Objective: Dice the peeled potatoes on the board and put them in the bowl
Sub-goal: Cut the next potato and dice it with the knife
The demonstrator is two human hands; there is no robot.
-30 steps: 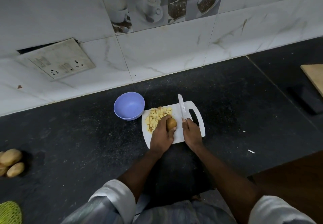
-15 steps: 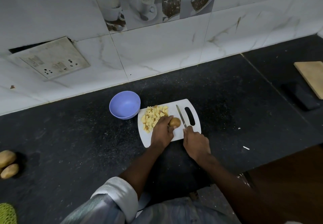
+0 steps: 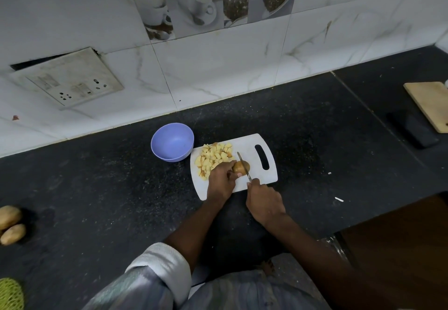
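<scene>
Head view. White cutting board [image 3: 259,179] lies on the black stone counter [image 3: 109,188], slot handle pointing toward the wall, near corner just short of my wrists. Purple bowl [image 3: 172,142] touches the board's far-left corner; nothing in it that I can make out. Bare counter runs wide on both sides of the board and behind it up to the marble-tile wall [image 3: 218,67]. Counter front edge drops off at my right, brown surface below.

Far left edge: two whole potatoes [image 3: 11,225] and a green mesh bag [image 3: 9,295]. Far right: wooden board [image 3: 434,103] with a dark block beside it. Switch plate [image 3: 70,79] hangs loose on the wall, coffee-print tiles above.

Diced potato pile [image 3: 214,157] sits on the board's left half. My left hand [image 3: 221,181] curls over a brown-looking potato [image 3: 241,167], fingertips pinning it to the board. My right hand [image 3: 265,200] is wrapped round the knife [image 3: 243,165] handle; blade lies across the potato, edge probably into it, too small to be sure.
</scene>
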